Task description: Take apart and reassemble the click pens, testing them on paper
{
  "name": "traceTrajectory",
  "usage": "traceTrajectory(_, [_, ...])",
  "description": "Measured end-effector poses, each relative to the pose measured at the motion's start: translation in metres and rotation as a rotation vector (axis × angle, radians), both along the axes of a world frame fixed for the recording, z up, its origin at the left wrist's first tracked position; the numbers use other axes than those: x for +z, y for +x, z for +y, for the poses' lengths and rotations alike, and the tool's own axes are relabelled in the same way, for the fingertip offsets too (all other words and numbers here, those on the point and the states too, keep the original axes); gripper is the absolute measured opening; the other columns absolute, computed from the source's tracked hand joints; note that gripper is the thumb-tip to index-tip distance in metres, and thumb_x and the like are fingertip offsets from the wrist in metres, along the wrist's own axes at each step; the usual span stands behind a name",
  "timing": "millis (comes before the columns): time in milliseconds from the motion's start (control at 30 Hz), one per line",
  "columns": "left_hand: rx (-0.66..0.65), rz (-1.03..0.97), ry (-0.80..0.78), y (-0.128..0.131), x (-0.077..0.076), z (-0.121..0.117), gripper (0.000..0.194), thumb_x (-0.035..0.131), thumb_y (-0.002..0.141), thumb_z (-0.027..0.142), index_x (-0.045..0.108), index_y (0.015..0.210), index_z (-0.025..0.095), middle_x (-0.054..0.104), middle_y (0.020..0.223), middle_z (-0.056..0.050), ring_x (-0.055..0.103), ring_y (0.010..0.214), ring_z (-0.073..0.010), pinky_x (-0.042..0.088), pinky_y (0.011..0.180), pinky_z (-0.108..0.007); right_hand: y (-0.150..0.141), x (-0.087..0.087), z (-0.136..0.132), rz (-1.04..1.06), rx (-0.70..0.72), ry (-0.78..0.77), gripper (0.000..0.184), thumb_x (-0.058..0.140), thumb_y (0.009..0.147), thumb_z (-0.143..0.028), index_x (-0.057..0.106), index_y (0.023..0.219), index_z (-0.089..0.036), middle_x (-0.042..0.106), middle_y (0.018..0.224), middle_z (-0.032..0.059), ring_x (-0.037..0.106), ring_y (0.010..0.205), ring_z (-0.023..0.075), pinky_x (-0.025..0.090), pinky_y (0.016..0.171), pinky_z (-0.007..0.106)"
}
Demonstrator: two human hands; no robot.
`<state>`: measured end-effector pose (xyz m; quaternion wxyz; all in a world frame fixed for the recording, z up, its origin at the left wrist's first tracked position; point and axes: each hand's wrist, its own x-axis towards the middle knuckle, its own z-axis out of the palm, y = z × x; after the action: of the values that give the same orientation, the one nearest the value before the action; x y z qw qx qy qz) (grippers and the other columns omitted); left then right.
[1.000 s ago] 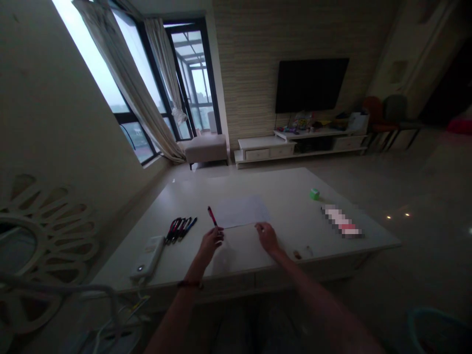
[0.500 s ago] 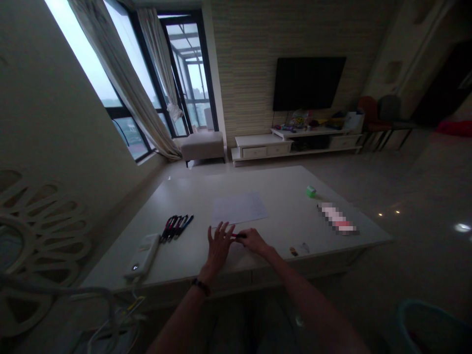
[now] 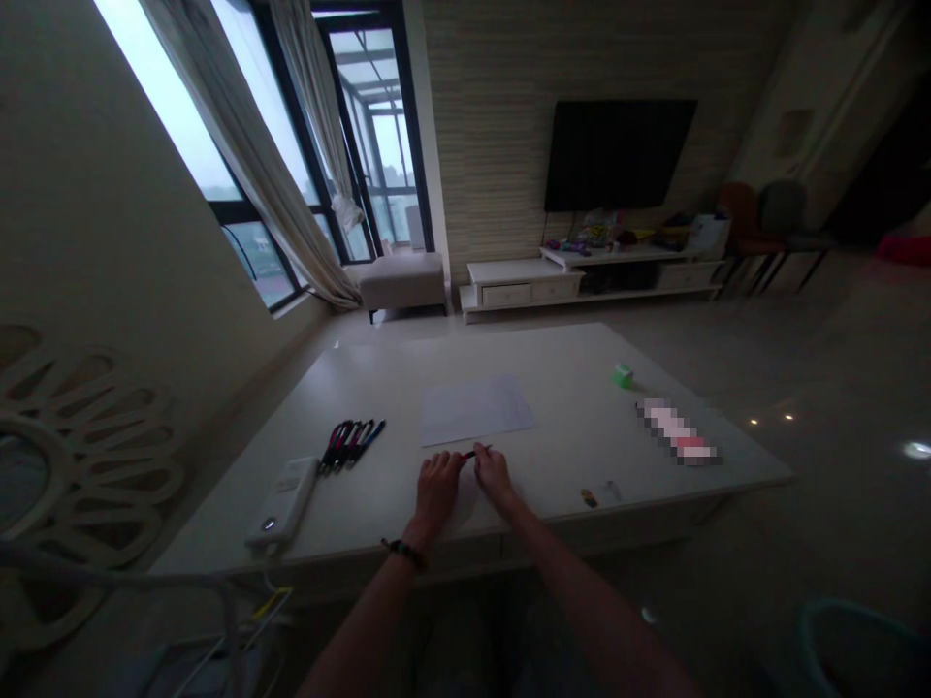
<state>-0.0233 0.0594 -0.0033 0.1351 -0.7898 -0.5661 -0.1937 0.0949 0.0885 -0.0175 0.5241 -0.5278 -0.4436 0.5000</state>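
Observation:
Between my two hands a red and black pen [image 3: 469,455] lies nearly level, just above the table's near side. My left hand [image 3: 437,485] is closed round its left end, which the fingers hide. The fingers of my right hand [image 3: 493,473] pinch the dark right end. Just beyond both hands a white sheet of paper [image 3: 476,409] lies flat on the white table [image 3: 557,364]. To the left, several pens [image 3: 353,446] lie side by side in a row.
A white power strip [image 3: 286,502] with a cable sits at the table's near left. Toward the right are a small green box [image 3: 623,375], a blurred-out pink and white item [image 3: 676,432] and small scraps [image 3: 589,497] near the front edge. A teal-rimmed bin [image 3: 807,630] stands lower right.
The pen, upright in my left hand at first, has turned level and now spans both hands. My right hand came left to its end, and my left fingers went from spread to closed.

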Motion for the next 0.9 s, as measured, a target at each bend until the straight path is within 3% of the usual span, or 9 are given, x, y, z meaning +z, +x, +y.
traceTrajectory(100, [0.039, -0.031, -0.040, -0.001, -0.001, -0.002, 0.023, 0.032, 0.092, 0.026, 0.053, 0.083, 0.020, 0.060, 0.078, -0.004, 0.053, 0.074, -0.0162, 0.031, 0.064, -0.028, 0.001, 0.003, -0.001, -0.031, 0.038, 0.004, 0.046, 0.042, 0.075, -0.058, 0.040, 0.049, -0.021, 0.039, 0.038, -0.0042, 0.038, 0.036, 0.0089, 0.027, 0.037, 0.021])
traceTrajectory(267, [0.053, -0.090, -0.116, -0.002, -0.002, -0.004, 0.025, 0.032, 0.092, 0.028, 0.053, 0.082, 0.020, 0.060, 0.070, -0.002, 0.054, 0.067, -0.0145, 0.028, 0.056, -0.026, 0.009, 0.008, -0.002, -0.026, 0.215, -0.008, 0.046, 0.041, 0.077, -0.055, 0.037, 0.047, -0.020, 0.036, 0.036, -0.0051, 0.034, 0.033, 0.0076, 0.027, 0.036, 0.020])
traceTrajectory(567, [-0.006, -0.070, -0.019, 0.000, 0.004, 0.000, 0.024, 0.032, 0.092, 0.027, 0.054, 0.087, 0.020, 0.060, 0.081, -0.005, 0.052, 0.078, -0.0161, 0.033, 0.069, -0.027, -0.001, 0.008, 0.003, -0.157, -0.073, 0.038, 0.050, 0.036, 0.081, -0.056, 0.040, 0.045, -0.021, 0.041, 0.038, -0.0027, 0.039, 0.037, 0.0104, 0.030, 0.041, 0.023])
traceTrajectory(700, [0.077, -0.096, -0.119, -0.003, 0.001, -0.003, 0.029, 0.030, 0.092, 0.031, 0.055, 0.082, 0.020, 0.061, 0.071, -0.003, 0.054, 0.066, -0.0149, 0.027, 0.056, -0.027, 0.001, 0.006, 0.003, -0.236, 0.011, 0.068, 0.046, 0.035, 0.083, -0.046, 0.041, 0.045, -0.021, 0.042, 0.039, -0.0020, 0.042, 0.040, 0.0106, 0.031, 0.044, 0.022])
traceTrajectory(800, [0.083, -0.115, -0.180, -0.004, 0.000, -0.003, 0.029, 0.030, 0.092, 0.033, 0.055, 0.082, 0.021, 0.061, 0.065, -0.002, 0.054, 0.060, -0.0142, 0.024, 0.053, -0.026, 0.006, 0.002, 0.002, -0.163, 0.108, 0.069, 0.043, 0.035, 0.083, -0.047, 0.041, 0.049, -0.020, 0.041, 0.041, -0.0033, 0.040, 0.039, 0.0094, 0.031, 0.042, 0.021])
traceTrajectory(900, [0.039, -0.148, -0.129, -0.003, 0.001, -0.002, 0.029, 0.030, 0.093, 0.032, 0.054, 0.082, 0.021, 0.061, 0.069, -0.002, 0.055, 0.066, -0.0143, 0.026, 0.056, -0.026, 0.010, 0.000, 0.003, -0.046, 0.143, 0.085, 0.041, 0.038, 0.080, -0.052, 0.043, 0.055, -0.019, 0.042, 0.045, -0.0043, 0.039, 0.039, 0.0081, 0.031, 0.041, 0.021])
